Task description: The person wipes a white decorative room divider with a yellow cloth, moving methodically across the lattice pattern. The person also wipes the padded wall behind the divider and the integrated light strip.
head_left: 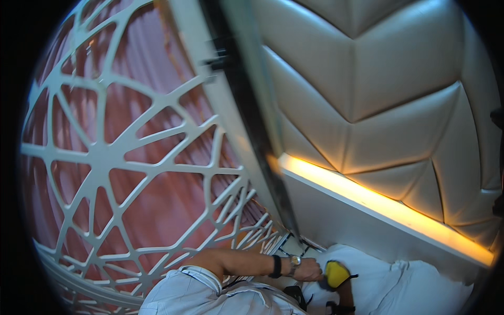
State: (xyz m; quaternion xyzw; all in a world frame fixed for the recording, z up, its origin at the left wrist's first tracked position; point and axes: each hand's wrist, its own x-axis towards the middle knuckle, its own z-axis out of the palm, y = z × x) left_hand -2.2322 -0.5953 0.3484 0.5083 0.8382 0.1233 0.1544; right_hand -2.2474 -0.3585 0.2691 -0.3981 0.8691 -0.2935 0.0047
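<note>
My left hand reaches across from the lower left, with a wristwatch and a black band on the wrist. Its fingers are curled closed at the foot of a dark upright frame, and nothing shows inside them. Right beside it is a yellow pad with a black strap. My right hand comes up from the lower edge and holds the pad, which hides most of the hand. The pad rests against white bedding.
A white lattice screen fills the left, with a pink curtain behind it. A padded beige headboard fills the upper right, above a glowing light strip on a white ledge.
</note>
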